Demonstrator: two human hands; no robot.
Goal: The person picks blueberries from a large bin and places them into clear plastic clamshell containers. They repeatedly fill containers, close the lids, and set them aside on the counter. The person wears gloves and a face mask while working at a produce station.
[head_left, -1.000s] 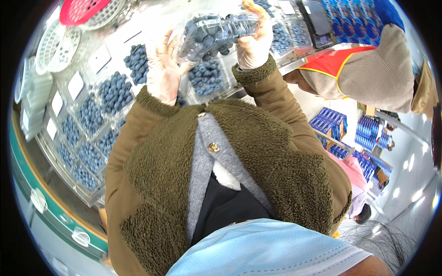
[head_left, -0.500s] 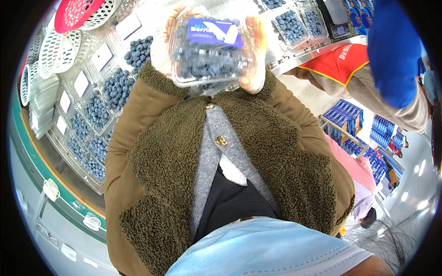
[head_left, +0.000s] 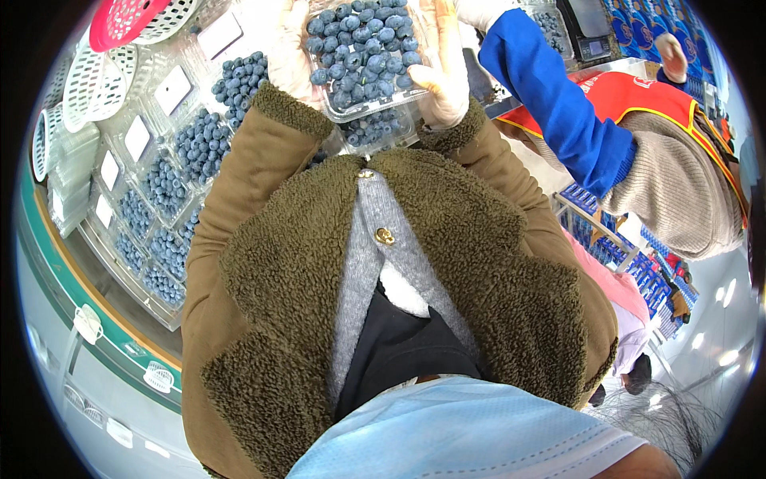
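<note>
A clear plastic punnet of blueberries [head_left: 367,56] is held up in front of me between both hands. My left hand [head_left: 292,60] is closed on its left side, and my right hand [head_left: 444,80] grips the right side, with the thumb near its lower corner. The berries show through the face turned up to me, and no label is visible on it. Just below the held punnet, partly covered by it, lies another clear punnet with blueberries [head_left: 373,129].
Rows of open blueberry punnets [head_left: 199,148] fill the table at left, beside white perforated baskets [head_left: 97,88], a red basket [head_left: 128,20] and stacked clear containers [head_left: 73,168]. At right, a co-worker's blue sleeve [head_left: 550,104] reaches near my right hand. A scale [head_left: 592,49] stands beyond.
The punnet's purple-labelled face no longer shows; bare berries under clear plastic face me now. My hands have moved slightly up. The co-worker's blue-sleeved arm has reached in toward the table at right.
</note>
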